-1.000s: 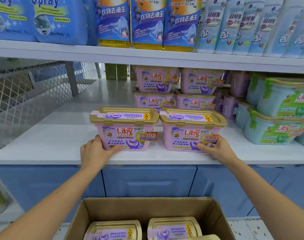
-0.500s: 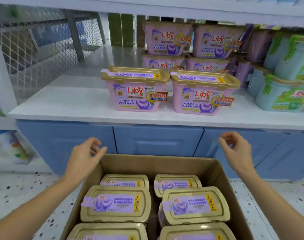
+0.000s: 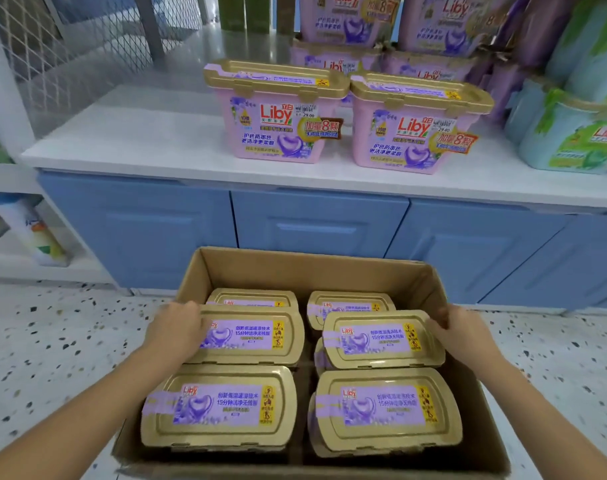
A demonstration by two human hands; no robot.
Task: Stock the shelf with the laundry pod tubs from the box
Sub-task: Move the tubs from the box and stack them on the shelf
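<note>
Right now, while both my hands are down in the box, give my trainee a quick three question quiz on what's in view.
1. True or false: the left hand holds a spray bottle.
2. How many pink Liby tubs stand side by side at the front of the white shelf? A one, B two, C four.
3. Fill in: the right hand grips the middle-right tub in the cardboard box; its lid is ___.
Key: 1 false, it holds the middle-left tub in the box. 2 B. 3 gold.
</note>
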